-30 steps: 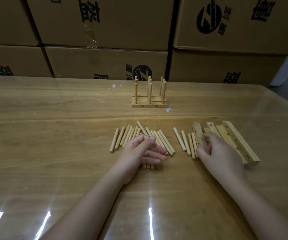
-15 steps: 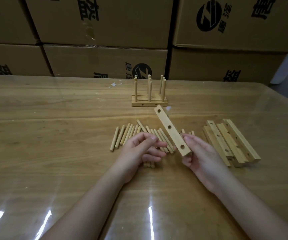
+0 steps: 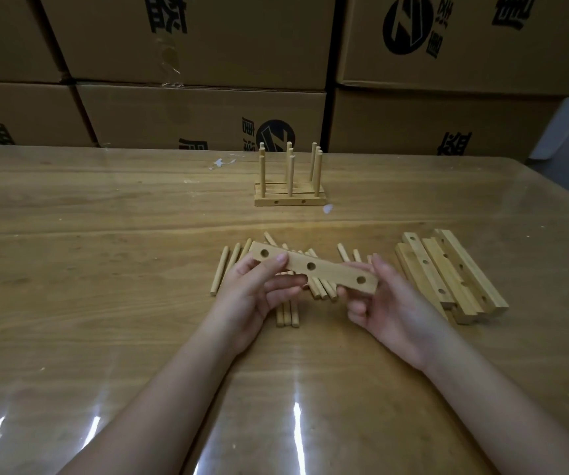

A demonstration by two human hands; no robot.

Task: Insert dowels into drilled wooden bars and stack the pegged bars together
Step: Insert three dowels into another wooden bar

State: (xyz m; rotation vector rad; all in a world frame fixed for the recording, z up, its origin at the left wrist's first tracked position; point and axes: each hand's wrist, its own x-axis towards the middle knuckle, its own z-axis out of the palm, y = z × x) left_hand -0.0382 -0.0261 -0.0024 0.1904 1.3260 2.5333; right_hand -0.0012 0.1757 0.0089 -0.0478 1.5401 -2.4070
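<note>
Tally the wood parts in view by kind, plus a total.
Drilled bar, held by left hand and right hand: 1
Loose bars in pile: 4 visible
Pegged stack: 1
Loose dowels: at least 10; the hands and the held bar cover some
Total: at least 16

The drilled bar (image 3: pixel 313 269) and dowels (image 3: pixel 223 270) are pale matt wood on a glossy film-covered wooden tabletop (image 3: pixel 104 269), before matt cardboard boxes (image 3: pixel 200 114).

I hold a three-hole wooden bar (image 3: pixel 313 268) in both hands, left hand (image 3: pixel 252 296) and right hand (image 3: pixel 389 303), above loose dowels (image 3: pixel 228 265).
</note>
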